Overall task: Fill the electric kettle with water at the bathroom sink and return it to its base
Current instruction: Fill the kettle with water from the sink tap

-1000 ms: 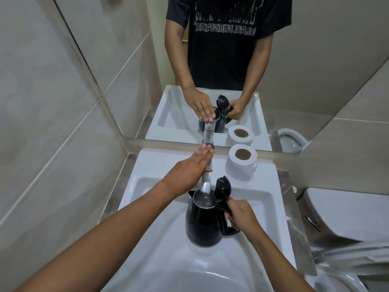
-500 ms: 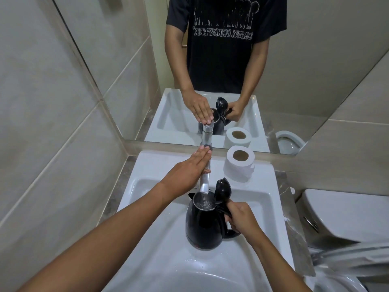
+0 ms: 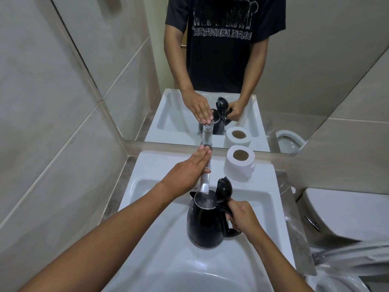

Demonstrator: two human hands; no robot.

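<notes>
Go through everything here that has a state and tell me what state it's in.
kettle: upright under the spout, lid flipped open
faucet: spout over the kettle's mouth
left hand: flat on the faucet
right hand: gripping the kettle's handle
toilet paper roll: standing on end
toilet: lid raised

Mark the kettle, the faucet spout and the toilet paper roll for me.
kettle (image 3: 202, 226), head view, on its black body.
faucet spout (image 3: 204, 183), head view, on the chrome tube above the kettle mouth.
toilet paper roll (image 3: 236, 168), head view, on its white side.
</notes>
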